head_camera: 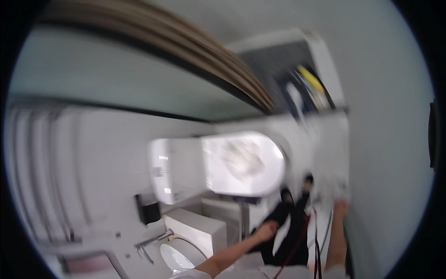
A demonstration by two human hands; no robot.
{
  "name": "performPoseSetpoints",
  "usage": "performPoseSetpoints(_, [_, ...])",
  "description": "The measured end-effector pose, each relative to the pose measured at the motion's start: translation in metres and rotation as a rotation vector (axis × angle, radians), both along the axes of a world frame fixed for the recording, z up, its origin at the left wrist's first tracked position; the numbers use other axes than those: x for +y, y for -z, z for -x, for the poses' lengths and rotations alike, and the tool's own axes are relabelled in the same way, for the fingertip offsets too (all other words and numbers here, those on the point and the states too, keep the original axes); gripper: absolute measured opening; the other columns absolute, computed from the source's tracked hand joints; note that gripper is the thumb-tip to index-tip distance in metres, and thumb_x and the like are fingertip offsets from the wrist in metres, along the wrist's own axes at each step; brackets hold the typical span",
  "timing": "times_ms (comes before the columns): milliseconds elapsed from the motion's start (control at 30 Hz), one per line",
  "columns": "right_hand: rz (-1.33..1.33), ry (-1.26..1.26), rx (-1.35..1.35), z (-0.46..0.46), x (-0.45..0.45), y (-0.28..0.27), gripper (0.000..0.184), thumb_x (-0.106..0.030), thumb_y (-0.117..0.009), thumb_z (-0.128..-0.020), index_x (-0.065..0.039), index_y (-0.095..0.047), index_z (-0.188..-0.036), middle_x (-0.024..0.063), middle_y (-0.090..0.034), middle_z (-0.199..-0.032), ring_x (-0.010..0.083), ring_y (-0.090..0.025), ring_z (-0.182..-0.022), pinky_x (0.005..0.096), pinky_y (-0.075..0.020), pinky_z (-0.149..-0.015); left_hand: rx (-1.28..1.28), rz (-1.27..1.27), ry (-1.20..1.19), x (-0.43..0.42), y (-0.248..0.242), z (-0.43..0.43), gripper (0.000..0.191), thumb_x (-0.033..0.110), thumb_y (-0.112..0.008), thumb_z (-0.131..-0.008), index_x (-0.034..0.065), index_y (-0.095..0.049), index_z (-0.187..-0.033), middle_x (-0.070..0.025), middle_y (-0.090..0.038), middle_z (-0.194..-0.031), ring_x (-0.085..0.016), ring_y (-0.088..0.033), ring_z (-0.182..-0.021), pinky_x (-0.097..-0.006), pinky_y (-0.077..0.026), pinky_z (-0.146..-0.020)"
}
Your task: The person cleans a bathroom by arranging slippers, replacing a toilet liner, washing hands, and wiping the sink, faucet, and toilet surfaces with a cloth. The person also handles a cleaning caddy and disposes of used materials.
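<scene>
My left hand (267, 231) hangs over my dark trousers (296, 240), its fingers curled and blurred; whether it holds anything is unclear. Near the wall at the right, my right hand (341, 206) is also blurred, and its fingers and any object in them cannot be made out. Red and dark cords (316, 240) hang between my arms. Ahead of my feet is a white toilet with its lid (244, 164) down; something crumpled and pale seems to lie on it.
A white basin (181, 256) with a chrome faucet (153, 240) is at the lower left, near a black wall holder (150, 211). A glass partition (139, 80) crosses the upper left. Beyond the toilet, a dark container (296, 97) holds a yellow item (311, 79). A pale wall (383, 139) rises at the right.
</scene>
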State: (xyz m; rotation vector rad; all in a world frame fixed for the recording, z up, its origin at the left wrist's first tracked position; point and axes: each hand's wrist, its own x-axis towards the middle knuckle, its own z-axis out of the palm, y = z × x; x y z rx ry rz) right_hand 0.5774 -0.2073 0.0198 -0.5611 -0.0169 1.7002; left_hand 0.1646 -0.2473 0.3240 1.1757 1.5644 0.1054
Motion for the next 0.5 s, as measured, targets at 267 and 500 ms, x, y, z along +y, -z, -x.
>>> performPoseSetpoints(267, [0.026, -0.811, -1.137, 0.189, 0.171, -0.336, 0.027, -0.025, -0.047, -0.089, -0.001, -0.053, -0.096, 0.0127, -0.060, -0.087, 0.0247, -0.056, -0.080, 0.0393, -0.0440, -0.071, -0.019, -0.242, 0.115, 0.086, -0.048, -0.028, 0.083, 0.009, -0.065, -0.072, 0.0195, -0.021, -0.142, -0.0214, -0.036, -0.126, -0.039, -0.043, -0.115, -0.0417, -0.040, -0.095])
performPoseSetpoints(500, [-0.386, -1.109, -1.100, 0.219, 0.154, -0.448, 0.018, -0.018, -0.058, -0.083, -0.001, -0.058, -0.076, 0.0083, -0.062, -0.072, 0.0192, -0.058, -0.064, 0.0318, -0.0455, -0.054, 0.534, -0.995, 0.129, 0.120, -0.142, -0.059, 0.091, 0.011, -0.068, -0.067, 0.0212, -0.022, -0.145, -0.0204, -0.007, -0.150, -0.042, -0.030, -0.130, -0.0445, -0.042, -0.097])
